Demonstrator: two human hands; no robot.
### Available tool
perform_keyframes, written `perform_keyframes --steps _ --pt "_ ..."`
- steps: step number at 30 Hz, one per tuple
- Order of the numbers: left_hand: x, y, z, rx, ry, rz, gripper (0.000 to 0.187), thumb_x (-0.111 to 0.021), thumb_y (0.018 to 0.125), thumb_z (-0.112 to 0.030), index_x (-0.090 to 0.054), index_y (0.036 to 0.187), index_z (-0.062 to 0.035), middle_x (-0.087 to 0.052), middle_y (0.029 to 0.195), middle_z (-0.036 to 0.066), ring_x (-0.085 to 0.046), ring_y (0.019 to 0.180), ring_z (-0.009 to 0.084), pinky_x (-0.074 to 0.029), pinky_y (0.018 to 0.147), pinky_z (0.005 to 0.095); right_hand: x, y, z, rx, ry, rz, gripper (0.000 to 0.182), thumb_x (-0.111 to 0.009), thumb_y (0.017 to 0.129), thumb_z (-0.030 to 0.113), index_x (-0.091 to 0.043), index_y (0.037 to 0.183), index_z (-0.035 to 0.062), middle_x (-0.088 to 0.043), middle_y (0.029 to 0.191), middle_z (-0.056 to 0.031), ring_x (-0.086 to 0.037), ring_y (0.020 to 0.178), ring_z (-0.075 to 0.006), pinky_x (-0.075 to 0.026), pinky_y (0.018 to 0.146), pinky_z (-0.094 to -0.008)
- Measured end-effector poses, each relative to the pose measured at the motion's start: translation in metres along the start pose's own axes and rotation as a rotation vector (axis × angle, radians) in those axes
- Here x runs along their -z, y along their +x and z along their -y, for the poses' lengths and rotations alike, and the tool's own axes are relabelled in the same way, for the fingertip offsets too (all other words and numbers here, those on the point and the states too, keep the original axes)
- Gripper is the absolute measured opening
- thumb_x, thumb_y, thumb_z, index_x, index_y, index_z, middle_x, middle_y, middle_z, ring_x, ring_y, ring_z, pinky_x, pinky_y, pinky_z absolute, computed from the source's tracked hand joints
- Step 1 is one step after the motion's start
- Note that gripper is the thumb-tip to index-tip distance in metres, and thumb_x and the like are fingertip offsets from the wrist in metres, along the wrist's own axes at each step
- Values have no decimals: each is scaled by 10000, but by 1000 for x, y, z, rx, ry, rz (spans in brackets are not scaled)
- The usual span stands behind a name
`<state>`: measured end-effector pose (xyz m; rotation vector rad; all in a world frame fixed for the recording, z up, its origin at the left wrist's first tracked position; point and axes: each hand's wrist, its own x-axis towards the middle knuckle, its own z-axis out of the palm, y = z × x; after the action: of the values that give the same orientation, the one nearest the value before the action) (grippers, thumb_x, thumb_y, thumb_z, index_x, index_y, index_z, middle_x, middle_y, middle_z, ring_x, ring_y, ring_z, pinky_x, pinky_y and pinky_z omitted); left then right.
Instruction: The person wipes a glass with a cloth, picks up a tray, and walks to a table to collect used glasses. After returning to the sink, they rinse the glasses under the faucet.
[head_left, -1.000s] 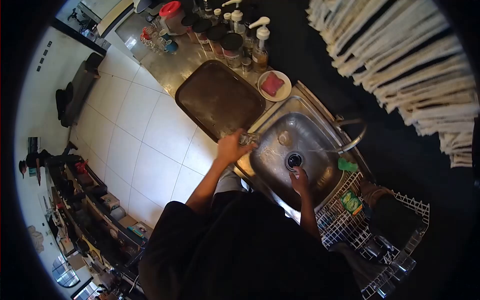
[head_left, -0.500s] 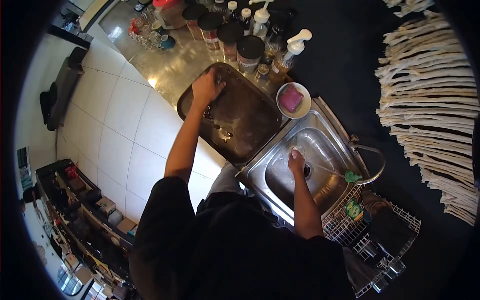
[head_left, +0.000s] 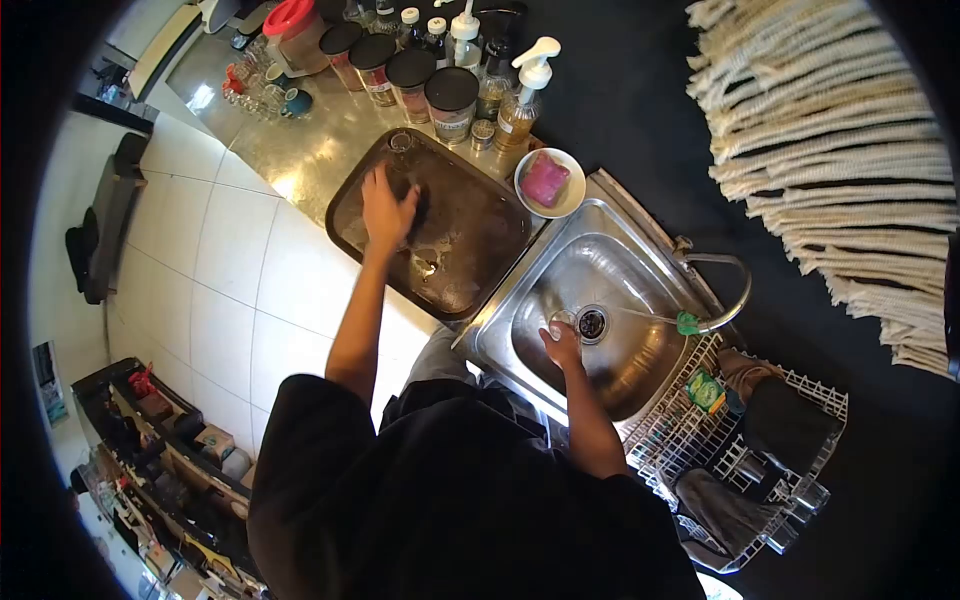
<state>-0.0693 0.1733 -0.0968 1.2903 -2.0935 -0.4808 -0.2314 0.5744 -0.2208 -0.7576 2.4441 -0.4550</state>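
Note:
My left hand (head_left: pixel 388 212) hovers above the dark wet tray (head_left: pixel 480 230), fingers apart and holding nothing. Near the tray's far corner stands a small clear glass (head_left: pixel 400 142), apart from that hand. Down in the steel sink (head_left: pixel 630 375), my right hand (head_left: pixel 563 347) is closed round another small clear glass (head_left: pixel 564 320), left of the drain (head_left: pixel 592 324). A thin stream of water runs from the curved faucet (head_left: pixel 735 270), which has a green piece at its spout.
A bowl (head_left: pixel 567 200) with a pink sponge (head_left: pixel 545 180) sits beside the sink. Dark-lidded jars (head_left: pixel 451 105) and pump bottles (head_left: pixel 520 110) line the counter behind the tray. A wire rack (head_left: pixel 680 440) holding cloths and glasses is at the right.
My left hand has drawn back from the tray's far corner and opened; a glass now shows there. My right hand has shifted lower left in the sink with its glass.

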Motion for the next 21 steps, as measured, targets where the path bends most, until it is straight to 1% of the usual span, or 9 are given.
perform_keyframes --steps 3,7,9,11,12,15,17,19,21 --pt "23 -75 -36 69 -84 60 425 -686 769 -232 -518 1100 -25 -532 1087 195 -498 1039 391 -413 894 436 -1 -8 7 -52 -87 23 343 -687 768 342 -669 1011 100 -648 1077 -147 -600 1023 -326 -453 899 -424" --pt "8 -177 -55 264 -527 233 134 -656 768 -112 -624 850 -10 -649 854 133 -617 831 258 -474 772 358 0 13 -16 21 -80 134 228 -585 837 298 -698 895 109 -675 983 -142 -641 907 -352 -492 792 -455" --pt "-6 -214 -73 322 -626 360 78 -637 780 -78 -638 822 -13 -665 799 94 -624 736 174 -488 697 303 20 12 -22 66 -101 119 270 -548 866 284 -693 852 57 -687 840 -135 -666 752 -296 -508 693 -413" --pt "-32 -238 -91 324 -724 566 88 -645 794 -95 -643 841 -19 -662 795 79 -619 723 150 -489 677 277 35 17 -40 196 395 147 291 -548 881 278 -683 853 23 -672 756 -108 -637 659 -191 -497 636 -339" --pt "-48 -248 -101 263 -783 606 141 -667 801 -147 -642 869 -25 -655 775 72 -611 689 154 -486 652 276 43 22 -46 213 366 125 289 -555 897 270 -679 855 12 -654 733 -75 -594 655 -111 -478 631 -281" --pt "-97 -262 -145 324 -652 803 414 -613 863 -433 -620 919 -23 -655 781 82 -611 679 169 -498 648 308 82 25 -45 296 590 -46 266 -554 909 252 -676 873 18 -671 780 -67 -613 705 -122 -481 667 -295" --pt "-87 -241 -200 788 -698 1093 824 -375 793 -780 -581 1002 -10 -652 801 161 -650 723 230 -520 619 356 132 11 -17 297 550 -103 238 -552 913 223 -672 897 19 -680 818 -66 -626 760 -127 -483 706 -293" --pt "-114 -235 -217 1105 -762 1290 950 -308 723 -867 -561 1018 -1 -648 823 175 -663 689 230 -534 558 314 158 4 -8 281 524 -241 233 -556 907 227 -672 907 25 -685 827 -76 -642 795 -151 -490 728 -298" --pt "-129 -228 -232 1094 -892 1352 920 -327 742 -846 -556 1024 0 -647 829 165 -662 661 225 -537 533 296 178 -1 -5 276 590 -259 219 -577 894 226 -669 926 30 -685 856 -88 -649 818 -173 -493 740 -309"
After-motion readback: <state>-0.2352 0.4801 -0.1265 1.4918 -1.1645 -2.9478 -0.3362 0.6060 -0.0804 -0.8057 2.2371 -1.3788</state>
